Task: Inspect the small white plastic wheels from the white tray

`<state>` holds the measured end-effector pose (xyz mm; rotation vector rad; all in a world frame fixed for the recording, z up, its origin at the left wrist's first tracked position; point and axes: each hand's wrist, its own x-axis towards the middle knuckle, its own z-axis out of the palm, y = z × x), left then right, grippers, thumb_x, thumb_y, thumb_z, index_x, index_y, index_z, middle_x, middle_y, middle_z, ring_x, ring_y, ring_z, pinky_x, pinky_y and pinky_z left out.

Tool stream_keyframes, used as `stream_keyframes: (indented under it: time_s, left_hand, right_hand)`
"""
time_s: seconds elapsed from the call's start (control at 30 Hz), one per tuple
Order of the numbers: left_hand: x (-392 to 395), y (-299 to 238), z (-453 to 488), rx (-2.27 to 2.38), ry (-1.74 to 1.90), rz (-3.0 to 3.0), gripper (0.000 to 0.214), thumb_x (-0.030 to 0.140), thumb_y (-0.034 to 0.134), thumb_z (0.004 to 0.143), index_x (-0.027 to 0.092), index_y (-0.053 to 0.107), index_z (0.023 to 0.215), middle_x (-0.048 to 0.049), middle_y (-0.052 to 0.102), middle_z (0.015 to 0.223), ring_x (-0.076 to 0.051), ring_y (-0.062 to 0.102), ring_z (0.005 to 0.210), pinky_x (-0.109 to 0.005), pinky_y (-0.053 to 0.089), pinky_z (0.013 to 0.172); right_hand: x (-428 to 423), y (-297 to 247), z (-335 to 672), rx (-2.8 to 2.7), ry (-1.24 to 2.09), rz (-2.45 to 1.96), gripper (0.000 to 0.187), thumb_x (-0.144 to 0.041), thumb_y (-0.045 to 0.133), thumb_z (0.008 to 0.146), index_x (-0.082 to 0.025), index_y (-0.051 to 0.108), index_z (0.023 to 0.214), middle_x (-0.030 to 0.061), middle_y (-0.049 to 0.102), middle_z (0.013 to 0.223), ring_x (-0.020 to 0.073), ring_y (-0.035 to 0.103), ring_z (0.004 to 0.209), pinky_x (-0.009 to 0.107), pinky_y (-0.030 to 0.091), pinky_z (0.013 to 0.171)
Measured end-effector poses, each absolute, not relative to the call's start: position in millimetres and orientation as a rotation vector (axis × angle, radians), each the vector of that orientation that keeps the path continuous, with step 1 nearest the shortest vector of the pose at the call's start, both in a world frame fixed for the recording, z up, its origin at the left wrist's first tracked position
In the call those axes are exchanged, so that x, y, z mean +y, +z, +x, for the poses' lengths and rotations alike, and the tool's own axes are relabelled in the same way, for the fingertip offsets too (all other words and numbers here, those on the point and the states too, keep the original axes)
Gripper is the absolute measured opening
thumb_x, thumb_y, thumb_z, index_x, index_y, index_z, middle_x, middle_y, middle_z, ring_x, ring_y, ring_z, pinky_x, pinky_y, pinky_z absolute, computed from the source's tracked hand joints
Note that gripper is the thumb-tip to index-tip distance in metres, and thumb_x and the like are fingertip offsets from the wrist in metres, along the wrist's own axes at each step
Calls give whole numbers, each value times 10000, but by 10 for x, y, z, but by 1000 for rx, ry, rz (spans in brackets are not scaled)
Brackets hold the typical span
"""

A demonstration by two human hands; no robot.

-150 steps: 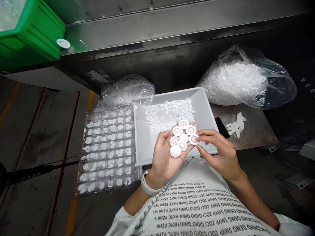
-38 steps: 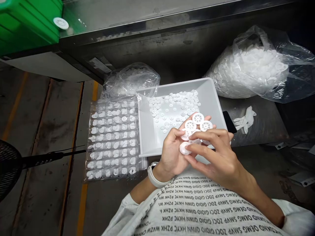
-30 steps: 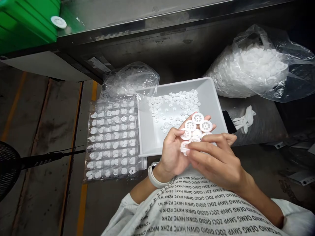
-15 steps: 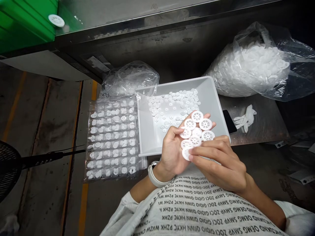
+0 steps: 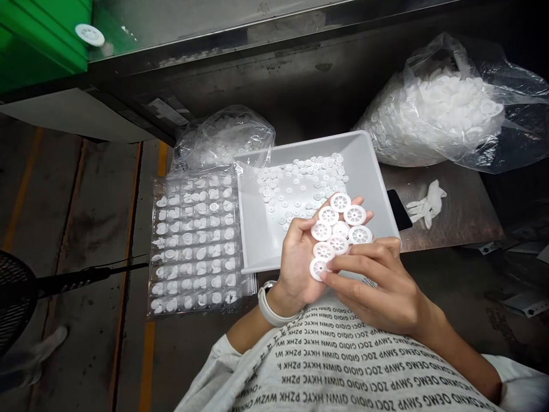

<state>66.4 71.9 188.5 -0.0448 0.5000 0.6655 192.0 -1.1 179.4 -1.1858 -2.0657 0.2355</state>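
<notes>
My left hand (image 5: 300, 263) is palm up and cupped, carrying several white spoked plastic discs (image 5: 341, 226) laid flat on its fingers. My right hand (image 5: 377, 283) is at the lower end of the row, its fingertips pinching one disc (image 5: 318, 269) that lies at the base of the left fingers. Both hands hover over the near edge of a grey tray (image 5: 257, 229) holding many small white round parts (image 5: 300, 180). Left of the tray lies a clear blister sheet (image 5: 195, 240) with rows of pockets filled with white parts.
A large clear bag of white parts (image 5: 433, 117) sits at the back right, and a smaller bag (image 5: 223, 137) behind the blister sheet. A white glove (image 5: 424, 203) and a dark phone (image 5: 398, 209) lie right of the tray. A green bin (image 5: 38, 40) stands top left, a fan (image 5: 17, 292) at far left.
The right fingers turned the lowest disc over on the left palm, so its spoked side now faces up. The view has drifted slightly.
</notes>
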Motion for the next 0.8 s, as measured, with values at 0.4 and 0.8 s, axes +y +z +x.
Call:
stream_keyframes:
  time_s: [0.4,0.8]
  left_hand:
    - [703,1869,682,485,703,-39,408,274,339,901,162,582,1208,-87,632,1302,-294,526,1283,-461,289,1150]
    - [692,1893,705,506,713,-33,465,299,334,928,164,537,1324,-96,546,1416,-283,530,1280,-452,287,1154]
  right_hand:
    - [-21,1748,1916,-1960,257,-1225,236,-2,667,829,-181,683,983,27,691,957,185,585,857,372,406,743]
    - [-23,1746,1902,-1925,242,-1209,173,-29,666,845,-165,678,952,31,691,906,174,600,825,357,431,723]
